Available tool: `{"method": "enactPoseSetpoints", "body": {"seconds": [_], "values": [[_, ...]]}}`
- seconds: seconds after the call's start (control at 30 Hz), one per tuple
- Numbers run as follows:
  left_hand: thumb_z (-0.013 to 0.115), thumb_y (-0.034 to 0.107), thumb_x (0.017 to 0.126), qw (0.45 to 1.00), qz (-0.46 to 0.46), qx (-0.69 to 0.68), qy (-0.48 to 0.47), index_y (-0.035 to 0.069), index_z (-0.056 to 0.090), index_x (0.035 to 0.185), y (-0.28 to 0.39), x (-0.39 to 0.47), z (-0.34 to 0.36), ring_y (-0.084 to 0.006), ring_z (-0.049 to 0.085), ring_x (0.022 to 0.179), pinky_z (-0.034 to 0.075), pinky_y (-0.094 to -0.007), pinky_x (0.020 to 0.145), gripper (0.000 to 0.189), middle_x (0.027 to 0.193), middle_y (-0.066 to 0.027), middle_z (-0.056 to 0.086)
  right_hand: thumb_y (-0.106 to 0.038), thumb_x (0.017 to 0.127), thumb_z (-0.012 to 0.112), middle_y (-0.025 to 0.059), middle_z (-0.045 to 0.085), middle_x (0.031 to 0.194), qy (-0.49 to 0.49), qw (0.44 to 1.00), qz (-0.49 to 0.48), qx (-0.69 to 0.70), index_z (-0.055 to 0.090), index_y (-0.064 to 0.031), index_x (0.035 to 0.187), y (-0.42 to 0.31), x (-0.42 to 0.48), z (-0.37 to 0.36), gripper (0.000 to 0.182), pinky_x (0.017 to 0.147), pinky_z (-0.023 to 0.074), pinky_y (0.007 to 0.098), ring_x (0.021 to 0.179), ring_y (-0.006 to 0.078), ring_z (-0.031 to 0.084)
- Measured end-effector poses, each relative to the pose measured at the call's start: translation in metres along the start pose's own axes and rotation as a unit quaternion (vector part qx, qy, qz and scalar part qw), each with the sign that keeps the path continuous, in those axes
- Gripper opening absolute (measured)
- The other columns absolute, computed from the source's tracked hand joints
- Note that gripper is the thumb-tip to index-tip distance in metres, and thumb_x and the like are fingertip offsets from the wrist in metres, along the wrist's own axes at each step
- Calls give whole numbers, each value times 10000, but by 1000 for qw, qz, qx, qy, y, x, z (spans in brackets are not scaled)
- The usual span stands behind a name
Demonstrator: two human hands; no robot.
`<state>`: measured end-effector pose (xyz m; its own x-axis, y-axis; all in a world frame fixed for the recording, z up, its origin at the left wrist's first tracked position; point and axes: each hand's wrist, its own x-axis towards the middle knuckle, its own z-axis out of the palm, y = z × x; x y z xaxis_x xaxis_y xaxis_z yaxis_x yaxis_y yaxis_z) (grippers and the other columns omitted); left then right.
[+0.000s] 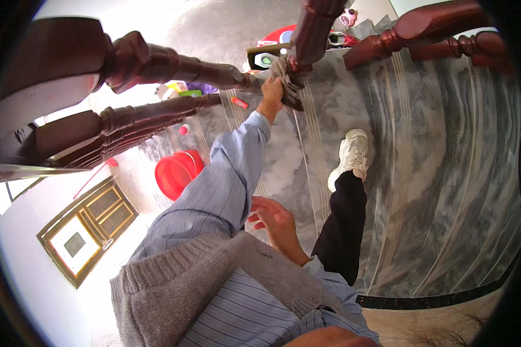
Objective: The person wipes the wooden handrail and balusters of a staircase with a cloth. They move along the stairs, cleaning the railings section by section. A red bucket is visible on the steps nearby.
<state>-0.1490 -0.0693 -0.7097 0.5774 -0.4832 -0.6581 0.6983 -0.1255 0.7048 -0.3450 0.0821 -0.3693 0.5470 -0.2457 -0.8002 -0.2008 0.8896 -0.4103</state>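
Note:
My left hand point(272, 92) reaches forward and is closed on a crumpled greyish cloth point(282, 76), which lies against the foot of a dark red turned baluster point(309, 41), just above a grey marbled stair tread point(330, 95). My right hand point(280, 223) hovers in front of my torso, fingers loosely curled and apart, with nothing seen in it. One white shoe point(354, 154) of mine stands on a tread to the right of my hands. A small red packet point(239, 103) lies on the step just left of the cloth.
More balusters point(147, 106) run down the left side, and others point(434, 21) stand at the upper right. A red bucket point(178, 173) stands lower down at the left, near a small pink ball point(183, 129). Beyond the balusters are a box point(254, 56) and coloured items. Steps continue rightward.

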Motion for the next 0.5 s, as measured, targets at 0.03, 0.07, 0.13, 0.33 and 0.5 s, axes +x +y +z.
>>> {"method": "enactPoseSetpoints", "body": {"seconds": [0.03,0.07,0.13,0.33,0.5], "values": [[546,180,835,999,-41,-19,-9,14,582,1138,-1,-8,-9,-220,615,789,512,-357,683,347,973,-107,641,-139,914,519,86,644,1017,-1,1000,5,-3,554,-7,1198,2,0,4,316,702,477,273,826,144,608],[534,195,855,990,-89,-91,-56,21,582,1142,-5,-15,-20,-230,619,821,515,-367,716,339,992,-107,643,-126,910,515,81,647,1006,-6,1000,2,2,565,-6,1181,8,1,6,301,685,479,266,815,139,612],[512,226,894,945,-178,-233,-148,36,582,1151,-20,-19,-54,-249,629,885,523,-388,783,328,1030,-106,648,-118,910,514,79,648,998,-17,1000,7,-5,569,-5,1173,15,1,11,291,672,481,261,803,137,614],[464,279,927,930,-113,-337,-97,81,520,1238,19,-20,-98,-292,559,1102,447,-491,952,373,1201,-104,589,-102,915,514,66,650,968,11,1000,15,-11,577,-1,1152,27,6,9,266,636,480,241,771,124,614],[436,231,937,934,-65,-298,-183,82,490,1274,38,-76,-135,-287,508,1173,430,-507,981,373,1273,-120,531,-102,909,538,44,642,933,117,986,-116,-27,593,2,1125,37,17,-12,246,661,488,231,763,114,611]]}}
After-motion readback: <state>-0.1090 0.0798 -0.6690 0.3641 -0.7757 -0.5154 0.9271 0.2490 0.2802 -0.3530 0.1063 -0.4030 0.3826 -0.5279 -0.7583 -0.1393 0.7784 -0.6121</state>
